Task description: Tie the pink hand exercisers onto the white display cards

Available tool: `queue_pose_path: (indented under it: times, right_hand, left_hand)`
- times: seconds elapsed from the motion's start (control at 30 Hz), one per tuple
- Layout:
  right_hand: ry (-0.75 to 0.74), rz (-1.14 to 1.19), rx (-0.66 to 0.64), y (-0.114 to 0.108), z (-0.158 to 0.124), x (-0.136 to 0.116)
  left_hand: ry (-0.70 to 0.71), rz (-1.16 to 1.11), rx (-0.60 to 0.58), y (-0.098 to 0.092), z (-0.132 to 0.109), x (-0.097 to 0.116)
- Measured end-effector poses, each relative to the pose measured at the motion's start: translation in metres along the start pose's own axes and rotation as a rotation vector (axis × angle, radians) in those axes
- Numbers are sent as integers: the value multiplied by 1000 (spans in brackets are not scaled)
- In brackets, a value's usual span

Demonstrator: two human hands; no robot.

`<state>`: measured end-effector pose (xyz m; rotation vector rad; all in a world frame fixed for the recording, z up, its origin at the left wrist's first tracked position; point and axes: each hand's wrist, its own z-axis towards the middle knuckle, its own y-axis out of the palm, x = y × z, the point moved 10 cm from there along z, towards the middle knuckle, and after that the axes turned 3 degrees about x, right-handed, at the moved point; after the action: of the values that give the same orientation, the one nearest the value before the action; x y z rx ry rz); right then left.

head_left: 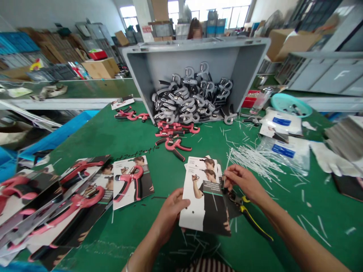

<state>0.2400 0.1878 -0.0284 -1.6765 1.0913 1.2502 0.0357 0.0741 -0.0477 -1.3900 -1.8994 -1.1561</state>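
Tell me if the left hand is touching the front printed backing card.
Touching. The head view shows the left hand at the left edge of the front printed backing card, its thumb overlapping the card's face.

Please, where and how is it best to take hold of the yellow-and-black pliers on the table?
I would grip the pliers by the long handle, coming from the lower right of the picture: it slants out in the open there, while the head lies close to the cards and the right hand.

Blown-out windows (238,13), stretched edges
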Motion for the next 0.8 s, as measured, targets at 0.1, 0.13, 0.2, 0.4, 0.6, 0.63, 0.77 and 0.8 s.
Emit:
queue_pose_path:
  times: [0.1,0.13,0.2,0.4,0.6,0.63,0.77,0.8]
  right_hand:
    - [-66,33,1,27,-8,-15]
    - [-88,42,6,37,-10,-18]
    - [-127,55,25,55,-14,-17]
    - [-221,96,141,77,-22,0]
    - [-309,28,164,78,-28,1]
    - [-319,17,165,78,-29,2]
    - [-338,-97,160,80,-30,10]
    - [-361,-157,161,82,-30,11]
  left_hand:
    - [14,3,12,-3,-4,2]
    - [21,4,22,-6,-3,1]
    - [29,-2,41,-12,0,-4]
    - [50,-22,48,-28,6,-17]
    - [65,17,23,-29,9,-10]
    - [70,23,22,-28,10,-8]
    - [89,47,22,-27,12,-1]
    - [97,54,25,-27,12,0]
